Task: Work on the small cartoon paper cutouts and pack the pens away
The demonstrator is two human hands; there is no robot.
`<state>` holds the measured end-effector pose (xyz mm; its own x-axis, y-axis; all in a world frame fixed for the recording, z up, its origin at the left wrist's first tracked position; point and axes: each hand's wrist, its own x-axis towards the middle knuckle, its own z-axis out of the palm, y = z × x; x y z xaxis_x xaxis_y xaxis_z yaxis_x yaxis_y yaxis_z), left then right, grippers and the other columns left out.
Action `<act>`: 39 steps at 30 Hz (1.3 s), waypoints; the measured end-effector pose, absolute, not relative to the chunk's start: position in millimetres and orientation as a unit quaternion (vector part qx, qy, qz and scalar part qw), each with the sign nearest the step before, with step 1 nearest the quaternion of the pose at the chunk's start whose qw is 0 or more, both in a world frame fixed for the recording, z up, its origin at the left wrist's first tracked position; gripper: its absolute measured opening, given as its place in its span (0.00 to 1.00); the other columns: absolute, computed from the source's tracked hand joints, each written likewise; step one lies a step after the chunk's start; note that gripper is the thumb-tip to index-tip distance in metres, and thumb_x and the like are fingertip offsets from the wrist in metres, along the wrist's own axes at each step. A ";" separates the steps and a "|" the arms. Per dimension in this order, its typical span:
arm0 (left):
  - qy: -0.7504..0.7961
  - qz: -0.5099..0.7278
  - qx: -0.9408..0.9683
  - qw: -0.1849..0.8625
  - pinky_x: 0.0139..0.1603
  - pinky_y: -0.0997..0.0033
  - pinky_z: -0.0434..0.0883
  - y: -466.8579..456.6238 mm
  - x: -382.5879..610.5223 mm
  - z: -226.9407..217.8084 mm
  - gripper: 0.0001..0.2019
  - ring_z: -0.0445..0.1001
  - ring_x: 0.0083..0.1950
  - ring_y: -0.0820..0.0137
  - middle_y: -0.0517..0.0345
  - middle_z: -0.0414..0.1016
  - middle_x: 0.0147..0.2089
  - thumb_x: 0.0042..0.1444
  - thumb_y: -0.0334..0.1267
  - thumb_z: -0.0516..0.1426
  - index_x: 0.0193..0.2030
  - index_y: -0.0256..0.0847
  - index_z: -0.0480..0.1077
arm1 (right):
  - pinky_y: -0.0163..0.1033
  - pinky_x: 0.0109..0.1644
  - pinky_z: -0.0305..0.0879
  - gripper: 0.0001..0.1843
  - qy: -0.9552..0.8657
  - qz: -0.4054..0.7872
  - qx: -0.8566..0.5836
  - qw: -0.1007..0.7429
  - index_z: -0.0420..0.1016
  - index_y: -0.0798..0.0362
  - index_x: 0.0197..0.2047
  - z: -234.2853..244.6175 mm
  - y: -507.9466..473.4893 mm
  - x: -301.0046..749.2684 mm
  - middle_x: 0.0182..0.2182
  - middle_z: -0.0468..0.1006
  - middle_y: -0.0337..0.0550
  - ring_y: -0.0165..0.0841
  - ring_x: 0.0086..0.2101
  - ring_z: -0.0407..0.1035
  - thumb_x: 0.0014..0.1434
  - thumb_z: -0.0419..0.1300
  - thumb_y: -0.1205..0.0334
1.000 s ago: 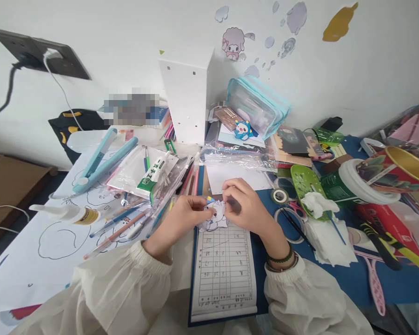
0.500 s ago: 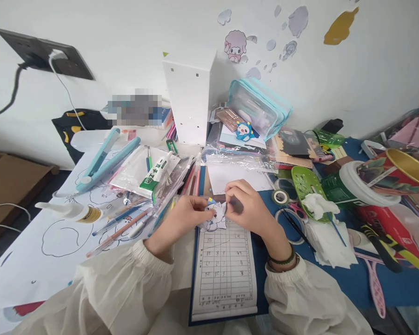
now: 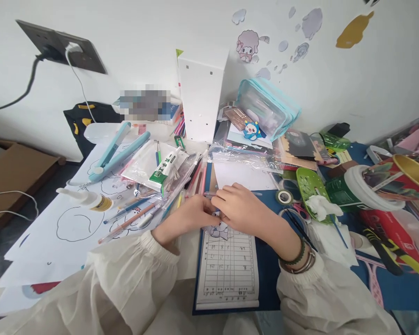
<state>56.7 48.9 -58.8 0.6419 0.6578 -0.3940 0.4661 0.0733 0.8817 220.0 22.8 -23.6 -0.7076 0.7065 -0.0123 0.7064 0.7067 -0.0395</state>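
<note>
My left hand point(image 3: 191, 215) is closed in a pinch on a small paper cutout point(image 3: 221, 231), a white cartoon figure with dark outlines. The cutout is over an open ledger point(image 3: 228, 270) with a printed grid and handwritten figures. My right hand point(image 3: 242, 209) reaches across the top of the cutout, its bent fingers pressed together and touching the left fingertips. What the right fingers pinch is hidden beneath them. Most of the cutout's upper part is covered by both hands.
At left are a glue bottle point(image 3: 87, 199), a light-blue hair straightener point(image 3: 118, 153), several pens and drawn sheets point(image 3: 78, 223). A blue cartoon cutout point(image 3: 252, 130) lies near a clear pouch point(image 3: 268, 107). At right are tape point(image 3: 284, 197), a green dish point(image 3: 309, 184) and tissues point(image 3: 331, 242).
My right hand has moved left and over the cutout, bringing its fingers against the left hand's. The cutout is now more covered. The whole view has shifted slightly.
</note>
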 end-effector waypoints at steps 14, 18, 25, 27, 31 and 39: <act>0.414 0.091 0.682 0.596 0.25 0.68 0.41 47.3 55.7 -58.8 0.17 0.44 0.22 0.76 0.68 0.43 0.18 0.41 0.34 0.56 0.16 0.42 0.46 | 0.37 0.37 0.61 0.08 -0.831 0.242 -0.448 0.225 0.68 0.53 0.35 -39.1 19.8 237.8 0.30 0.72 0.40 0.31 0.32 0.65 0.53 0.54 0.73; 0.418 0.089 0.680 0.596 0.24 0.68 0.42 47.3 55.6 -60.8 0.15 0.46 0.22 0.76 0.67 0.45 0.18 0.41 0.34 0.55 0.16 0.42 0.50 | 0.36 0.38 0.65 0.06 -0.748 0.356 -0.461 0.318 0.68 0.52 0.34 -45.7 20.0 241.4 0.30 0.72 0.38 0.29 0.32 0.67 0.54 0.54 0.72; 0.411 0.080 0.691 0.589 0.24 0.69 0.45 47.1 56.2 -66.1 0.10 0.49 0.22 0.75 0.66 0.49 0.19 0.43 0.36 0.55 0.17 0.40 0.58 | 0.39 0.40 0.67 0.02 -0.632 0.479 -0.477 0.379 0.68 0.52 0.31 -53.5 22.6 248.2 0.30 0.73 0.39 0.30 0.33 0.68 0.54 0.58 0.68; 0.412 0.079 0.692 0.587 0.24 0.69 0.45 46.8 56.8 -66.1 0.10 0.49 0.22 0.75 0.66 0.49 0.19 0.43 0.36 0.55 0.17 0.40 0.57 | 0.39 0.39 0.68 0.02 -0.612 0.483 -0.488 0.393 0.69 0.52 0.30 -56.0 23.2 250.1 0.30 0.73 0.39 0.30 0.32 0.68 0.53 0.60 0.66; 0.413 0.080 0.697 0.580 0.24 0.69 0.44 47.2 56.1 -62.2 0.12 0.48 0.22 0.76 0.66 0.47 0.19 0.43 0.36 0.55 0.16 0.41 0.54 | 0.38 0.36 0.68 0.04 -0.593 0.478 -0.511 0.398 0.71 0.53 0.30 -58.9 23.9 253.5 0.28 0.74 0.39 0.30 0.30 0.69 0.53 0.62 0.62; 0.279 -0.019 0.724 0.631 0.25 0.66 0.42 47.3 44.7 -47.8 0.17 0.43 0.23 0.76 0.66 0.42 0.20 0.43 0.32 0.54 0.18 0.42 0.44 | 0.40 0.38 0.66 0.04 -0.735 0.339 -0.502 0.303 0.76 0.52 0.33 -56.5 19.3 256.0 0.31 0.77 0.42 0.33 0.34 0.69 0.57 0.59 0.67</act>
<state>44.7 47.3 -47.8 0.8432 0.3804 -0.3798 0.4283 -0.0484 0.9024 256.0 19.3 -56.5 -0.3116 0.9445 0.1045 0.5332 0.2648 -0.8035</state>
